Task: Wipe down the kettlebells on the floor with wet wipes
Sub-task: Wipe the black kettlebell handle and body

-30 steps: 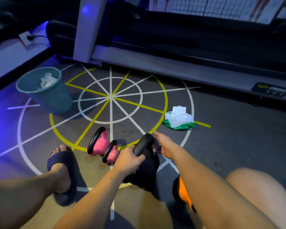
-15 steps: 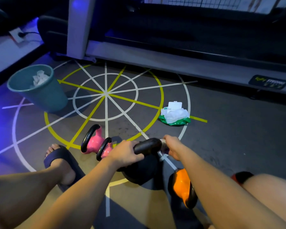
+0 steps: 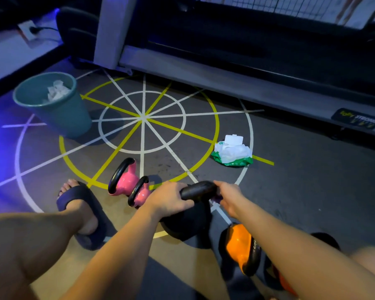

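The black kettlebell (image 3: 188, 224) sits right under my fingers (image 3: 175, 189), its handle (image 3: 198, 189) lying crosswise. My left hand (image 3: 169, 198) clenches the left end. My right hand (image 3: 230, 197) wraps the right end, probably over a wipe. Ahead-left, the bin (image 3: 72, 121) holds crumpled wipes (image 3: 56, 93); ahead-right, the wipes pack (image 3: 232, 152) lies open.

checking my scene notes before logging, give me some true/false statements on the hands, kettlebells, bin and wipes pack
1. The left hand grips the black kettlebell by its handle. True.
2. The teal bin is empty. False: crumpled white wipes lie inside.
3. The wet wipes pack lies on the floor, lid flipped open. True.
4. The pink kettlebells sit right of the orange kettlebell. False: they sit left of the black one; the orange is on its right.
5. The right hand rests on the wipes pack. False: it holds the black kettlebell's handle end.
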### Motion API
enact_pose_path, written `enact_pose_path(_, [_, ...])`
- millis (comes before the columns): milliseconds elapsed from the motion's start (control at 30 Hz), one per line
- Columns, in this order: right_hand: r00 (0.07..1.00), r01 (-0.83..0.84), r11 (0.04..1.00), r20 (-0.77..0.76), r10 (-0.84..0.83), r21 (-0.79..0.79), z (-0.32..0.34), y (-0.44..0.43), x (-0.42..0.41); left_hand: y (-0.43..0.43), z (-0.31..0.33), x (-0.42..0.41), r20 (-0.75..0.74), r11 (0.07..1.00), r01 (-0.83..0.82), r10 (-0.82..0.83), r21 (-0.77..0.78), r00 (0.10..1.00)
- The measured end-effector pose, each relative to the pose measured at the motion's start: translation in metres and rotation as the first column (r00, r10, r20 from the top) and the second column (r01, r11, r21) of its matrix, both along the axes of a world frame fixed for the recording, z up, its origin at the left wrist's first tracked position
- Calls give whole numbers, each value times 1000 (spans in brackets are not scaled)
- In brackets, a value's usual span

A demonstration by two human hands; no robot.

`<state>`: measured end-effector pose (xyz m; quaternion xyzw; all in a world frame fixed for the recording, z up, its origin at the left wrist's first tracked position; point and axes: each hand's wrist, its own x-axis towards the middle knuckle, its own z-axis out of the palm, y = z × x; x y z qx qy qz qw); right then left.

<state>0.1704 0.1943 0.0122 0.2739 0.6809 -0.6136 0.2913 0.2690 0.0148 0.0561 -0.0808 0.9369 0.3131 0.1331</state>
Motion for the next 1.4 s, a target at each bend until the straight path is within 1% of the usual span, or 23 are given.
enact_pose_path(200, [995, 80, 997, -61, -79, 16, 13, 12, 12, 1, -1, 2, 2, 1000, -6, 6, -1, 1000])
enact_pose_path(333, [991, 68, 998, -113, -66, 11, 11, 21, 14, 1, -4, 2, -3, 1000, -16, 16, -4, 1000])
enact_pose_path(433, [991, 43, 999, -123, -42, 5, 5, 21, 15, 0, -8, 0, -11, 1000, -2, 2, -5, 1000])
enact_pose_path(567, [998, 33, 999, -50, -35, -32, -2, 17, 10, -2, -10, -2, -9, 1000, -2, 2, 16, 1000])
enact_pose_path(667, [1000, 2, 1000, 14, -2, -24, -10, 14, 2, -2, -13, -2, -9, 1000, -4, 4, 28, 1000])
enact_pose_path(767, [995, -75, 997, 72, 74, 17, -19, 13, -1, -4, -13, -3, -19, 1000, 6, -5, 26, 1000])
enact_pose_path(833, [992, -104, 994, 81, 102, 21, -24, 15, -2, -3, -11, -4, -16, 999, 20, -19, 43, 1000])
enact_pose_path(933, [996, -75, 997, 50, 74, 35, -21, 9, 1, -3, -10, -3, -5, 998, 19, -19, 60, 1000])
enact_pose_path(1133, [995, -32, 998, -96, 36, 52, 10, 13, 14, -4, -7, -3, 2, 998, 24, -25, 57, 1000])
enact_pose_path(1167, [989, -40, 995, -138, 52, 91, 13, 13, 18, -4, -7, -2, 5, 998, 20, -20, 56, 1000])
enact_pose_path(1200, [974, -65, 983, -201, 99, 170, 16, 12, 21, -4, -6, -1, 2, 999, 23, -23, 47, 1000])
enact_pose_path(1267, [908, -136, 921, -326, 264, 366, 29, 10, 27, -4, -5, 1, -17, 1000, 23, -23, 21, 1000])
enact_pose_path(1300, [869, -164, 882, -358, 341, 442, 38, 9, 30, -3, -6, 1, -25, 1000, 15, -15, 5, 1000])
enact_pose_path(1333, [839, -182, 855, -377, 393, 486, 46, 9, 32, -3, -6, 1, -25, 1000, 11, -11, -9, 1000])
enact_pose_path(1400, [789, -233, 828, -397, 468, 511, 58, 6, 35, 0, -6, 1, -10, 1000, -2, 2, -22, 1000])
